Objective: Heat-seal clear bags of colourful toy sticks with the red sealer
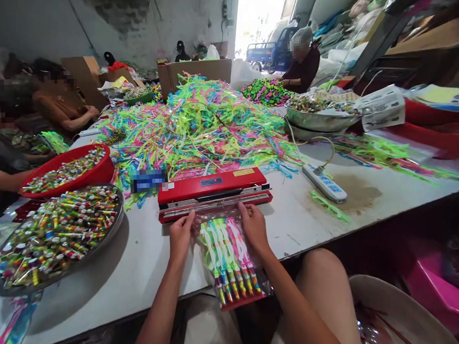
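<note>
Both hands pinch the top edge of a clear plastic bag (227, 258), one at each upper corner. Inside it lie several striped tubes with green, white and pink plastic tops, side by side. My left hand (181, 237) is closed on the bag's left corner, and my right hand (253, 226) grips the right one. The bag's upper edge lies at the front of a red bag sealer (215, 185), whose long metal jaw faces me. Its lower end, with a red strip, hangs over the table's front edge.
A metal bowl (119, 217) and a red basin (108, 169), both full of small striped tubes, stand at left. Behind the sealer rises a heap of colourful plastic pieces (200, 117). A white power strip (325, 183) lies right. Several people sit around the table (150, 261).
</note>
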`<state>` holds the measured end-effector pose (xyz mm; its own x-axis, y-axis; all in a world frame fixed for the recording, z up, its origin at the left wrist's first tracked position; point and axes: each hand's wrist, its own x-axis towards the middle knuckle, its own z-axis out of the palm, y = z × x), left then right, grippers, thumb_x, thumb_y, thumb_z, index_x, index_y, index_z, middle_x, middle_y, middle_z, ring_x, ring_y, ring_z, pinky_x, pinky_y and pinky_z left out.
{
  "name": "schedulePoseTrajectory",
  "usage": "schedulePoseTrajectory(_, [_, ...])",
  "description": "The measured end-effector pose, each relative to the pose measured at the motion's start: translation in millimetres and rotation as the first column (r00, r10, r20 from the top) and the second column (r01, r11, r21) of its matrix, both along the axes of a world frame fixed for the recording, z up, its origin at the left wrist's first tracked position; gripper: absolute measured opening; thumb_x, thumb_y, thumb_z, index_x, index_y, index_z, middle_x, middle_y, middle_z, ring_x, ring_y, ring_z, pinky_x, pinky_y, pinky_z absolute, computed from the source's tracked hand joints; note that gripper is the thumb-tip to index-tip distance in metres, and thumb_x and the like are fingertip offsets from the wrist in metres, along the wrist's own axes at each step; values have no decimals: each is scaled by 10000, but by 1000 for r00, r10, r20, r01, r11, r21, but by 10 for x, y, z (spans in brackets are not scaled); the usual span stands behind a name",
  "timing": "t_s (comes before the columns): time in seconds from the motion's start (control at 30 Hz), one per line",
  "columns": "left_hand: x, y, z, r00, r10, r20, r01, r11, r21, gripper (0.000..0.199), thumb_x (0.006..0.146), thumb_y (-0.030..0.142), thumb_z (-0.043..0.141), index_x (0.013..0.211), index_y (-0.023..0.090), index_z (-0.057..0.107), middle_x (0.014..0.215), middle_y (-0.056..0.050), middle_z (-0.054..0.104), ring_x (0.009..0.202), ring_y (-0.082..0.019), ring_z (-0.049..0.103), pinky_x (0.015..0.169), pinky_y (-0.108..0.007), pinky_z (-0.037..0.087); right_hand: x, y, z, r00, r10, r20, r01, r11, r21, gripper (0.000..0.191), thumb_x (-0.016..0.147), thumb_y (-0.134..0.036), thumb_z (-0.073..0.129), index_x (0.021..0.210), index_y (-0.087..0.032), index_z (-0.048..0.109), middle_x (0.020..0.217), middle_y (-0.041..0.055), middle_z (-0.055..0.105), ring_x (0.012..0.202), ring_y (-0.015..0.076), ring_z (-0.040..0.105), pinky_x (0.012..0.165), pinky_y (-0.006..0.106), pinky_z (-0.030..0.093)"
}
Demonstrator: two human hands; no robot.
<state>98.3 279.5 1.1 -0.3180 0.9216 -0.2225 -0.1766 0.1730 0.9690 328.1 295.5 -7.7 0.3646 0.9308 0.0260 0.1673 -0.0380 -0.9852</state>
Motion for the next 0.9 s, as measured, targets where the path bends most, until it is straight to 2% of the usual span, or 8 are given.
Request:
schedulePoseTrajectory(0.1, [-118,-163,-4,993,-77,-94,72,996,-57,680,745,781,846,889,119,791,835,-122,795,620,-182,705,436,-233,498,61,-146,-21,1000,-11,-28,10,998,-57,626,892,-841,646,921,-217,665,725,30,682,599,212,550,601,339,413])
schedulePoseTrajectory(0.2, [-203,-273,-20,971,-184,-152,167,979,-118,718,780,840,772,894,131,770,697,-73,724,503,-168,645,346,-221,395,108,-209,-30,999,37,31,-36,998,-48,641,894,-840,638,899,-203,714,802,65,728,708,244,618,690,360,458])
schedulePoseTrajectory(0.27, [-212,-279,-33,957,-251,-148,234,964,-124,710,801,849,739,882,144,755,669,-58,697,483,-171,637,329,-223,363,108,-196,-28,995,69,73,-69,998,-12,638,907,-825,628,895,-196,734,860,84,750,815,271,649,774,375,470])
schedulePoseTrajectory(0.37, [-172,-225,-54,938,-303,-169,291,952,-91,641,834,816,717,855,175,723,604,-24,650,448,-167,595,332,-233,346,78,-147,-24,993,87,81,-88,996,8,635,921,-818,609,904,-194,727,865,84,748,820,273,642,778,378,463])
schedulePoseTrajectory(0.47, [-117,-166,-62,940,-266,-213,271,962,-5,544,880,739,710,819,200,677,581,11,613,430,-141,542,366,-230,341,52,-103,-14,992,70,103,-74,997,31,634,936,-814,591,903,-195,722,838,78,735,789,263,627,755,374,455])
schedulePoseTrajectory(0.6, [-65,-98,-10,963,-157,-220,178,981,76,502,911,692,696,804,205,647,598,33,589,429,-117,495,401,-228,336,48,-52,38,985,36,167,-48,996,71,646,951,-816,568,897,-192,727,843,88,746,793,264,637,766,375,456])
schedulePoseTrajectory(0.7, [-41,-28,53,967,-111,-228,138,985,103,509,893,696,709,819,194,666,618,28,605,467,-124,518,450,-235,393,45,-10,78,985,-3,174,-10,997,73,643,948,-809,568,889,-187,723,834,91,756,783,261,646,764,371,464])
schedulePoseTrajectory(0.9, [-29,34,5,958,-143,-247,154,988,30,573,847,757,701,791,188,669,628,18,617,458,-138,536,456,-252,397,-16,6,36,991,-64,118,62,998,15,623,875,-807,638,866,-189,717,843,98,765,794,275,681,748,371,489])
